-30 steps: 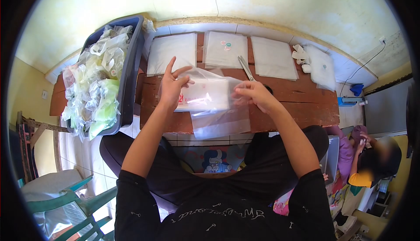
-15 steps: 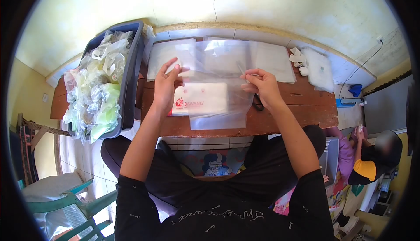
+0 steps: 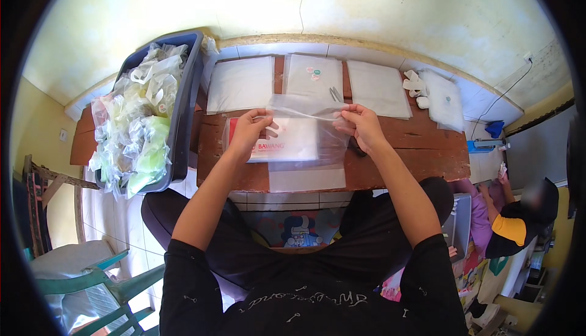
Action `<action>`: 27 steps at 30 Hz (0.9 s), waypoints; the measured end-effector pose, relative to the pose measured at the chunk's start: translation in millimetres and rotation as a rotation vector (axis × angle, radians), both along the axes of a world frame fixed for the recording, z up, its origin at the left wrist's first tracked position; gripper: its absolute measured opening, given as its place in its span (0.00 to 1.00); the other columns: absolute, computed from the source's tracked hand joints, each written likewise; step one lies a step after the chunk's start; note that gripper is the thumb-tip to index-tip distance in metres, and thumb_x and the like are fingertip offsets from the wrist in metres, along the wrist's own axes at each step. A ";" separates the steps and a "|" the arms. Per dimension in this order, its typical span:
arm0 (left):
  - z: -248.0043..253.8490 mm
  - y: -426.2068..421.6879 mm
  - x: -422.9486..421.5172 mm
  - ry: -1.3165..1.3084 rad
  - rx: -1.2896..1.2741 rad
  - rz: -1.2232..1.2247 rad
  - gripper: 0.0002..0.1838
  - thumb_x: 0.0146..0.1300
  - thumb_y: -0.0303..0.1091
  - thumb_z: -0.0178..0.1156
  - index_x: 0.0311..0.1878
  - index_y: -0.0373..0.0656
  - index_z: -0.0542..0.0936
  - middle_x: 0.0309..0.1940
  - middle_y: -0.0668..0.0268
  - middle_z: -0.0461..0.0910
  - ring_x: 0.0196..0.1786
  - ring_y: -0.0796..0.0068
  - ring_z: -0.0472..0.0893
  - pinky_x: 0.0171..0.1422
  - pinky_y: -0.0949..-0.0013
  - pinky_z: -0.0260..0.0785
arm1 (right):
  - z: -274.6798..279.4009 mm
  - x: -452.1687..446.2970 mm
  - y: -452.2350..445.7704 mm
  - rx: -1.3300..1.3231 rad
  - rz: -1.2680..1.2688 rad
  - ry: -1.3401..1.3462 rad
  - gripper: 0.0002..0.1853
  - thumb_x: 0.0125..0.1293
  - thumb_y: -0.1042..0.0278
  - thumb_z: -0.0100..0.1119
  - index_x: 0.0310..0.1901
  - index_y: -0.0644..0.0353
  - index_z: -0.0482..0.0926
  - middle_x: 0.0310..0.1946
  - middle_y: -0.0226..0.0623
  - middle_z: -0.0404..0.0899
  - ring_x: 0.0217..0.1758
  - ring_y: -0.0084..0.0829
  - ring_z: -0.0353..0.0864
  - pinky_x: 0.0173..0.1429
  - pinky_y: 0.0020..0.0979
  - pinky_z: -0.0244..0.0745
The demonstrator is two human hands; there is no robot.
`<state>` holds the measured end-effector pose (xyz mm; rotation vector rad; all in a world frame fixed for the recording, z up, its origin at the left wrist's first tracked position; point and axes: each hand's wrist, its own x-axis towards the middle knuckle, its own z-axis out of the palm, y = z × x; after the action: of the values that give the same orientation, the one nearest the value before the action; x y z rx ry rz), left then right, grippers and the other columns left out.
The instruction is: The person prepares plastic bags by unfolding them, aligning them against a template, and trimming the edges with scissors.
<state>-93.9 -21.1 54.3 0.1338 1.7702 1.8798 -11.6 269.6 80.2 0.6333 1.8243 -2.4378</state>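
Observation:
A clear plastic bag (image 3: 308, 134) hangs between my two hands over the wooden table (image 3: 415, 153). My left hand (image 3: 253, 130) pinches its upper left edge, and my right hand (image 3: 359, 125) pinches the upper right edge. Under the bag lies a white packet with red "BAWANG" print (image 3: 281, 147), partly seen through the plastic. Scissors (image 3: 336, 95) lie behind the bag, partly covered by it and by my right hand.
Flat stacks of clear bags (image 3: 241, 84) (image 3: 378, 89) line the table's back edge. A dark bin (image 3: 194, 67) full of plastic bags stands at the left. A person in black and yellow (image 3: 513, 229) sits at the right, near a green chair (image 3: 79, 284) at the far left.
My left hand has closed on the bag's left edge. The bag came down from over the back stacks, and its top edge is now folded nearer to me.

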 end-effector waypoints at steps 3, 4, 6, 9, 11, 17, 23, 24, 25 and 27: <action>1.0 -0.2 0.7 -0.068 -0.038 0.031 0.13 0.68 0.32 0.61 0.53 0.40 0.77 0.36 0.62 0.85 0.35 0.76 0.84 0.39 0.74 0.71 | -2.4 0.7 -0.5 0.014 0.055 -0.056 0.08 0.69 0.76 0.56 0.48 0.66 0.73 0.41 0.44 0.83 0.39 0.34 0.87 0.43 0.31 0.87; 1.0 -0.1 0.6 -0.107 -0.072 0.014 0.13 0.67 0.31 0.62 0.53 0.40 0.77 0.35 0.63 0.85 0.35 0.76 0.84 0.40 0.74 0.72 | -4.3 0.4 -0.3 0.031 0.087 -0.106 0.10 0.68 0.77 0.57 0.48 0.66 0.72 0.41 0.44 0.83 0.38 0.34 0.87 0.43 0.31 0.87; -14.1 -0.9 -1.4 -0.084 -0.070 0.000 0.15 0.66 0.30 0.64 0.54 0.39 0.77 0.35 0.62 0.85 0.34 0.76 0.84 0.38 0.75 0.71 | -8.6 0.1 0.2 0.065 0.127 -0.118 0.11 0.67 0.77 0.58 0.50 0.67 0.72 0.41 0.45 0.83 0.38 0.34 0.87 0.44 0.30 0.86; -15.6 1.4 -1.1 0.003 -0.010 0.051 0.14 0.63 0.27 0.65 0.52 0.38 0.78 0.35 0.62 0.85 0.32 0.76 0.83 0.37 0.75 0.70 | -6.0 -3.1 -0.4 0.118 0.129 -0.005 0.12 0.66 0.79 0.58 0.51 0.68 0.74 0.42 0.46 0.84 0.39 0.32 0.87 0.45 0.29 0.85; -4.9 4.6 -0.6 0.066 0.044 0.116 0.11 0.63 0.24 0.64 0.49 0.37 0.80 0.35 0.62 0.85 0.32 0.77 0.83 0.37 0.75 0.70 | 2.9 -4.2 -3.4 0.133 0.093 0.120 0.12 0.67 0.80 0.58 0.52 0.69 0.76 0.42 0.45 0.84 0.40 0.31 0.86 0.46 0.28 0.84; 38.8 -10.4 -3.3 0.568 0.382 0.156 0.11 0.60 0.12 0.56 0.35 0.36 0.86 0.32 0.63 0.84 0.32 0.76 0.80 0.38 0.72 0.72 | 63.3 18.8 -12.7 0.376 0.097 0.697 0.06 0.69 0.83 0.56 0.40 0.69 0.84 0.43 0.43 0.85 0.41 0.27 0.86 0.45 0.26 0.83; -12.3 -12.3 -10.5 0.297 0.354 0.235 0.10 0.58 0.17 0.56 0.30 0.38 0.86 0.30 0.64 0.84 0.29 0.78 0.79 0.36 0.74 0.72 | -7.4 -0.3 -10.8 0.209 0.038 0.267 0.07 0.69 0.80 0.55 0.38 0.66 0.84 0.43 0.43 0.85 0.38 0.25 0.85 0.42 0.26 0.84; -11.2 -10.4 -9.3 0.244 0.205 0.234 0.10 0.58 0.18 0.56 0.29 0.38 0.85 0.29 0.65 0.84 0.29 0.79 0.80 0.36 0.74 0.71 | -14.6 -1.0 -12.0 0.199 0.058 0.218 0.06 0.69 0.78 0.54 0.38 0.67 0.82 0.44 0.43 0.85 0.38 0.26 0.85 0.42 0.27 0.84; -11.0 -7.7 -7.3 0.188 0.055 0.229 0.10 0.58 0.18 0.55 0.29 0.39 0.85 0.28 0.66 0.84 0.29 0.80 0.80 0.35 0.75 0.71 | -22.2 -1.4 -12.6 0.198 0.058 0.216 0.06 0.69 0.78 0.54 0.38 0.67 0.82 0.44 0.43 0.85 0.38 0.26 0.85 0.42 0.27 0.84; -18.0 -2.8 -11.0 0.158 -0.008 0.275 0.10 0.58 0.18 0.55 0.26 0.39 0.83 0.27 0.67 0.84 0.29 0.80 0.80 0.34 0.76 0.71 | -28.7 -1.1 -15.0 0.067 0.035 0.172 0.06 0.69 0.77 0.55 0.43 0.67 0.80 0.45 0.41 0.84 0.38 0.27 0.85 0.44 0.29 0.84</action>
<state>-104.9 -23.9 36.3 0.0369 1.9867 2.1034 -12.7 254.7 51.5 0.4027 1.9666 -2.4883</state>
